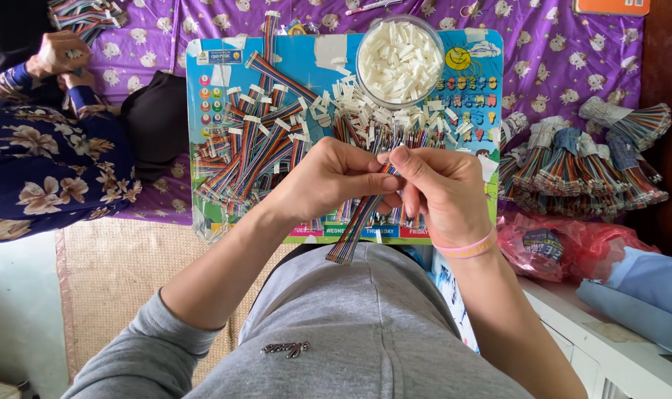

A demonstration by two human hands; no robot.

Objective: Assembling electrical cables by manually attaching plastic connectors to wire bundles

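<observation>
My left hand (pixel 327 179) and my right hand (pixel 441 193) meet over the near edge of a colourful board (pixel 210 66). Both pinch the top end of a flat rainbow ribbon cable (pixel 352 235), which hangs down toward my lap. A pink band circles my right wrist. On the board lie many finished ribbon cables with white connectors (pixel 251 144) at the left. Loose white connectors (pixel 365 107) are scattered in the middle. A clear round bowl (pixel 399 59) full of white connectors stands at the board's far side.
Bundled ribbon cables (pixel 583 159) are heaped to the right on the purple patterned cloth (pixel 550 52). A red plastic bag (pixel 565 247) lies near a white ledge (pixel 609 347). At the left sits another person in a floral sleeve (pixel 44 159), hands on more cables.
</observation>
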